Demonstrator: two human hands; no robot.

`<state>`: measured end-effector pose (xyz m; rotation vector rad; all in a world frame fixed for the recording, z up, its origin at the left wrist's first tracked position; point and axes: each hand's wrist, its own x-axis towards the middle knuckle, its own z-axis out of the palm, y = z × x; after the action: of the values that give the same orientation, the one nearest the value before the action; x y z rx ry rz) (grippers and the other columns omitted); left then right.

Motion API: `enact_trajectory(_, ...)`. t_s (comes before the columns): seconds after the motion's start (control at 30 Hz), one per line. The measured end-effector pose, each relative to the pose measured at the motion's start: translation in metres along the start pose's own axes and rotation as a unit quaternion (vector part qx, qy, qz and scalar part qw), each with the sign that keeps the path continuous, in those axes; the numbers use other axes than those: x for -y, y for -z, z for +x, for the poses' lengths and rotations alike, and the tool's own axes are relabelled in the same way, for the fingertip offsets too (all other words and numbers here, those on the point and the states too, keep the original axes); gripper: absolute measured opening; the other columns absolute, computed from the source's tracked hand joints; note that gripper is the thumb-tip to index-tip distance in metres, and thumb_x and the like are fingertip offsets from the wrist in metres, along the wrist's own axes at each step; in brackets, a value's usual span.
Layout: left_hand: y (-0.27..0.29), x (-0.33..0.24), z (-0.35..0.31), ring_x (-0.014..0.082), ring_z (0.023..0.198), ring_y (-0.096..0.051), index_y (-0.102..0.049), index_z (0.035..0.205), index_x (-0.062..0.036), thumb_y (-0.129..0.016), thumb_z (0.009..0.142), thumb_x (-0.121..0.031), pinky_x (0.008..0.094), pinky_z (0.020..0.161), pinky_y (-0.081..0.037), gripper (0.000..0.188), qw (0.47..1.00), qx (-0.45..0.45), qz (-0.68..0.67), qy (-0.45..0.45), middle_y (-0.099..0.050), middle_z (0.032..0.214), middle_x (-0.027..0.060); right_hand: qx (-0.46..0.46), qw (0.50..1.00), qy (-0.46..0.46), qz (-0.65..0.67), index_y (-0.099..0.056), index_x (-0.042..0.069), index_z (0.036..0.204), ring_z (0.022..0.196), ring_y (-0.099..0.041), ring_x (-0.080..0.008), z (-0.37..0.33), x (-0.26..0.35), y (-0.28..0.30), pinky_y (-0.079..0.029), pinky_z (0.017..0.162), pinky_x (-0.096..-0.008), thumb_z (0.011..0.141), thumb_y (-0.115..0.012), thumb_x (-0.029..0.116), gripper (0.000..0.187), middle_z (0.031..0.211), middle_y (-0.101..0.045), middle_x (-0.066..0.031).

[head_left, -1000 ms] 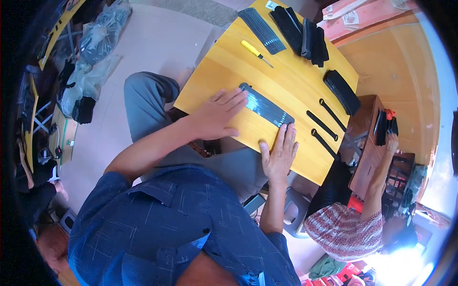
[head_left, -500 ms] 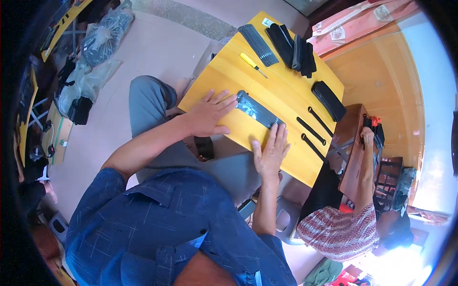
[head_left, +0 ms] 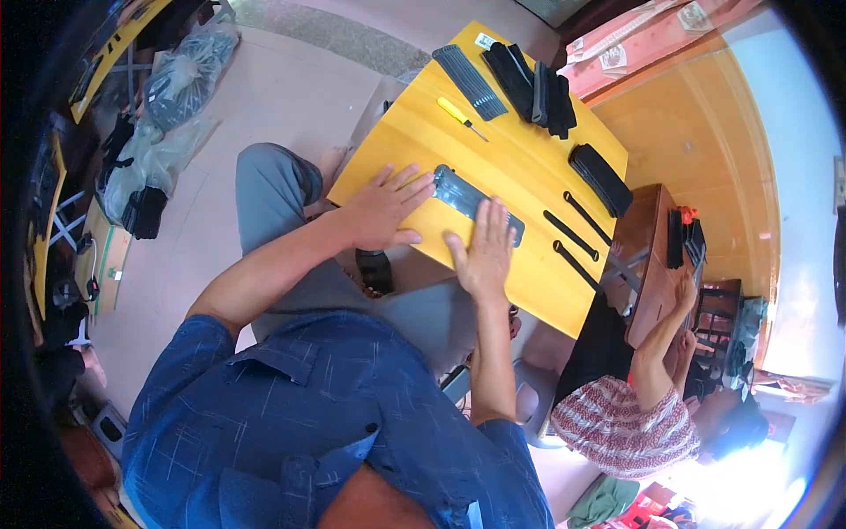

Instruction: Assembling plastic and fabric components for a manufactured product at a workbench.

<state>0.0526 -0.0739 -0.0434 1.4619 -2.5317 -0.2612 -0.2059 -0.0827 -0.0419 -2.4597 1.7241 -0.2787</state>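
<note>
A flat, glossy dark-grey packet (head_left: 460, 191) lies slantwise on the yellow table (head_left: 414, 132); it looks wrapped in clear plastic. My left hand (head_left: 386, 208) rests flat beside it, fingertips at its left end. Across its right part lie the outstretched fingers of my right hand (head_left: 486, 256), covering some of it. Right of this hand are three black straps with looped ends, among them a middle strap (head_left: 571, 235). Beyond the packet lies a yellow-handled screwdriver (head_left: 456, 113), its shaft pointing right and toward me.
Grey ribbed strips (head_left: 470, 82) lie side by side at the table's far end, near folded black bundles (head_left: 529, 88). A black stack (head_left: 601, 180) sits by the right edge. At a brown table (head_left: 646, 264) on the right, another person (head_left: 626, 423) works. Plastic bags (head_left: 189, 79) lie far left.
My right hand has slid left and farther onto the packet. My left hand stays in place. The other person's arm has drawn back from the black items on the brown table.
</note>
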Motion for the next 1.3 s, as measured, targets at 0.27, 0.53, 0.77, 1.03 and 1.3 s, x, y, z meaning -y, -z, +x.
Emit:
enact_trajectory(0.27,0.002,-0.005,-0.002,0.0364,0.157,-0.021,-0.034,0.159,-0.0042,-0.064,0.093,-0.055,0.0569,0.125,-0.018,0.089,1.000,-0.018,-0.017,-0.009,-0.030,0.167,0.0174,-0.024,0.995,-0.100,-0.005,-0.024,0.003,0.163,0.158,-0.017,-0.0375,-0.044,-0.062,0.011,-0.017,0.125,-0.0587,0.099,-0.054,0.059,0.089,0.170,-0.020,-0.0206)
enact_trajectory(0.53,0.010,-0.032,-0.034,0.0408,0.153,-0.027,-0.038,0.156,-0.0052,-0.067,0.091,-0.045,0.0597,0.122,-0.021,0.082,0.983,-0.097,-0.142,-0.060,-0.035,0.163,0.0208,-0.151,0.979,-0.138,-0.023,-0.035,0.000,0.157,0.153,-0.028,-0.0432,-0.050,-0.114,0.028,-0.025,0.120,-0.0628,0.103,-0.057,0.044,0.073,0.165,-0.032,-0.0233)
enact_trajectory(0.77,-0.002,-0.068,-0.064,0.0381,0.145,-0.040,-0.050,0.148,-0.0075,-0.066,0.094,-0.038,0.0575,0.121,-0.027,0.065,0.972,-0.051,-0.192,-0.123,-0.047,0.151,0.0164,-0.090,0.986,-0.131,-0.046,-0.045,-0.004,0.150,0.145,-0.038,-0.0430,-0.078,-0.094,0.034,-0.031,0.118,-0.0563,0.100,-0.062,0.046,0.073,0.155,-0.043,-0.0265)
enact_trajectory(1.03,0.000,-0.075,-0.061,0.0340,0.136,-0.049,-0.056,0.143,-0.0073,-0.068,0.092,-0.027,0.0515,0.119,-0.033,0.056,0.962,-0.072,-0.233,-0.126,-0.055,0.142,0.0144,-0.123,0.986,-0.110,-0.012,-0.064,0.006,0.131,0.118,-0.056,-0.0391,-0.120,-0.052,0.039,-0.045,0.100,-0.0506,0.087,-0.078,0.031,0.052,0.125,-0.061,-0.0192)
enact_trajectory(1.3,0.024,-0.100,-0.034,0.0307,0.110,-0.067,-0.065,0.130,-0.0051,-0.077,0.084,-0.017,0.0404,0.093,-0.054,0.049,0.933,-0.171,-0.304,-0.087,-0.068,0.122,0.0123,-0.154,0.988,0.013,0.033,-0.070,0.010,0.107,0.097,-0.066,-0.0317,-0.098,-0.019,0.060,-0.050,0.097,-0.0497,0.079,-0.073,0.003,0.029,0.100,-0.069,-0.0103)
